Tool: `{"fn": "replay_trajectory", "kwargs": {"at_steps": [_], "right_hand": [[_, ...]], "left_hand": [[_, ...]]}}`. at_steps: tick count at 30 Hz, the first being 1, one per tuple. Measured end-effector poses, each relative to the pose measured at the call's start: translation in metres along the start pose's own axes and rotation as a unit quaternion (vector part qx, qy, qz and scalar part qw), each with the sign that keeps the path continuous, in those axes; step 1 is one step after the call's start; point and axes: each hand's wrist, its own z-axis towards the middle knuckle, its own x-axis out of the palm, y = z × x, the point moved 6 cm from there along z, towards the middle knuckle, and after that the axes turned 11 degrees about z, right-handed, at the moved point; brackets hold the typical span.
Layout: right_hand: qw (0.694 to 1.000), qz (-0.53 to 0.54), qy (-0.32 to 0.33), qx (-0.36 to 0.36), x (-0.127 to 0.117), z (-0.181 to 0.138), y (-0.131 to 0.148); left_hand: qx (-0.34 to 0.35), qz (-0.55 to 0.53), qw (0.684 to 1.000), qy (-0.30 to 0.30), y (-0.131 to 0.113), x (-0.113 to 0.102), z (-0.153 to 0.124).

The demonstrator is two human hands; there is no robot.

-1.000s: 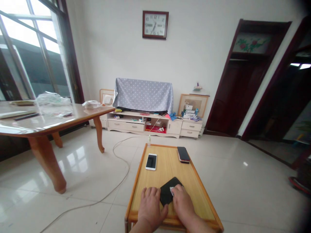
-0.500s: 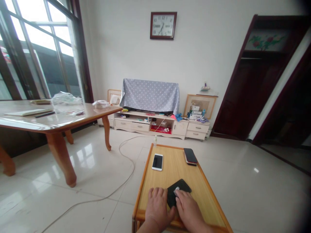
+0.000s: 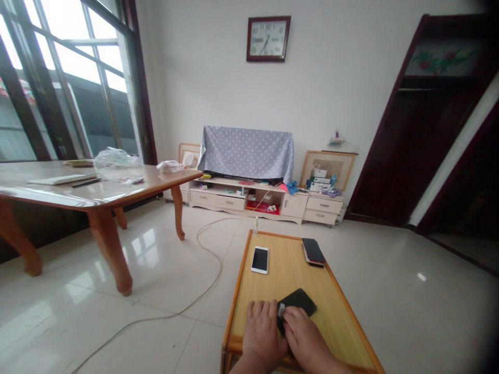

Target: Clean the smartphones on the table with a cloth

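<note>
Slab [image 3: 300, 300] (phone or case, cannot tell), flat and black, at near end of low wooden table [image 3: 290, 262].
Pinching white scrap [image 3: 281, 310] in right hand [image 3: 306, 330] at slab; resting left hand [image 3: 264, 324] along left side of slab, with unclear grip. Beyond: white smartphone [image 3: 260, 259] at left, dark smartphone [image 3: 314, 251] near right edge.

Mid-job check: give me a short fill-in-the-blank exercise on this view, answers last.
1. The left hand and right hand are at a flat object coloured ____.
2. The white phone lies to the ____ of the dark stack.
3. Below the clock, the cloth is patterned with ____.

Missing words: black; left; dots.
</note>
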Motion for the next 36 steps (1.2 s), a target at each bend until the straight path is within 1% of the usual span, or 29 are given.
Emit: {"fn": "replay_trajectory", "kwargs": {"at_steps": [1, 3, 5, 7, 8, 10, 11, 12, 14, 15, 16, 19, 21, 23, 26, 28, 30, 33, 35, 36], "right_hand": [[1.000, 0.005, 0.010, -0.008, 0.001, 0.000, 0.003], [1.000, -0.004, 0.000, 0.011, -0.008, 0.005, -0.003], [0.995, -0.041, -0.052, 0.078, -0.025, 0.012, -0.020], [0.989, -0.055, -0.076, 0.110, -0.035, 0.018, -0.029], [0.988, -0.059, -0.078, 0.117, -0.035, 0.019, -0.029], [0.991, -0.055, -0.057, 0.104, -0.026, 0.018, -0.019], [0.994, -0.050, -0.037, 0.085, -0.017, 0.016, -0.010], [0.998, -0.035, -0.009, 0.048, -0.008, 0.014, 0.000], [1.000, -0.018, 0.018, 0.007, 0.002, 0.011, 0.012], [1.000, -0.019, 0.019, 0.006, 0.001, 0.012, 0.012], [0.999, -0.029, 0.008, 0.021, -0.003, 0.014, 0.008], [0.992, -0.066, -0.051, 0.096, -0.025, 0.023, -0.015], [0.988, -0.074, -0.071, 0.119, -0.032, 0.027, -0.022], [0.990, -0.069, -0.058, 0.107, -0.025, 0.028, -0.016], [0.998, -0.044, -0.012, 0.041, -0.004, 0.024, 0.005], [0.999, -0.048, -0.005, 0.026, 0.001, 0.024, 0.008], [0.995, -0.073, -0.029, 0.062, -0.008, 0.029, -0.004], [0.983, -0.106, -0.074, 0.129, -0.030, 0.039, -0.033], [0.979, -0.113, -0.088, 0.147, -0.037, 0.043, -0.042], [0.978, -0.116, -0.089, 0.149, -0.036, 0.043, -0.043]], "left_hand": [[0.000, -0.001, 1.000, 0.000, 0.001, 0.001, 0.000], [0.003, 0.001, 1.000, 0.001, 0.001, 0.002, 0.000], [0.008, 0.005, 1.000, 0.000, 0.000, 0.001, 0.000], [0.008, 0.008, 1.000, -0.002, 0.000, 0.000, 0.001], [0.009, 0.009, 1.000, -0.003, 0.000, -0.001, 0.002], [0.012, 0.012, 1.000, -0.004, 0.001, 0.000, 0.003], [0.012, 0.013, 1.000, -0.004, 0.002, 0.001, 0.003], [0.011, 0.013, 1.000, -0.004, 0.003, 0.003, 0.004], [0.010, 0.012, 1.000, -0.005, 0.003, 0.004, 0.004], [0.010, 0.012, 1.000, -0.006, 0.003, 0.004, 0.004], [0.011, 0.014, 1.000, -0.007, 0.003, 0.004, 0.004], [0.014, 0.025, 1.000, -0.004, 0.001, 0.001, 0.003], [0.014, 0.031, 0.999, 0.002, 0.000, 0.000, 0.003], [0.015, 0.035, 0.999, 0.007, 0.001, 0.000, 0.004], [0.015, 0.036, 0.999, 0.014, 0.002, 0.000, 0.005], [0.016, 0.036, 0.999, 0.015, 0.001, 0.000, 0.006], [0.016, 0.040, 0.999, 0.016, 0.000, -0.002, 0.005], [0.010, 0.041, 0.999, 0.016, -0.002, -0.004, 0.005], [0.006, 0.034, 0.999, 0.010, -0.002, -0.005, 0.005], [0.007, 0.031, 0.999, 0.006, -0.002, -0.005, 0.005]]}}
